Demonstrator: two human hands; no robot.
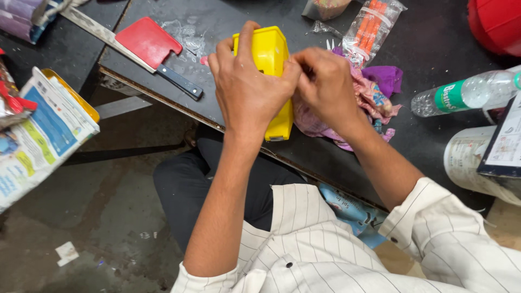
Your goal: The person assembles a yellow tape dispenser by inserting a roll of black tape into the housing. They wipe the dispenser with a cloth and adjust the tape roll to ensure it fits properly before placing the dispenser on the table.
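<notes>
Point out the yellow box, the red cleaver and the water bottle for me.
yellow box (269, 50): head view, its upper face.
red cleaver (145, 41): head view, middle of the blade.
water bottle (467, 93): head view, clear body.

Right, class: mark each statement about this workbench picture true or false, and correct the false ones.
1. The left hand grips a yellow box. True.
2. The cleaver has a green blade. False: its blade is red, with a black handle.
3. The right hand rests on the plastic bottle. False: it is at the yellow box, over pink cloth; the bottle lies apart to the right.
4. A packet of orange sticks lies beyond the hands. True.
</notes>
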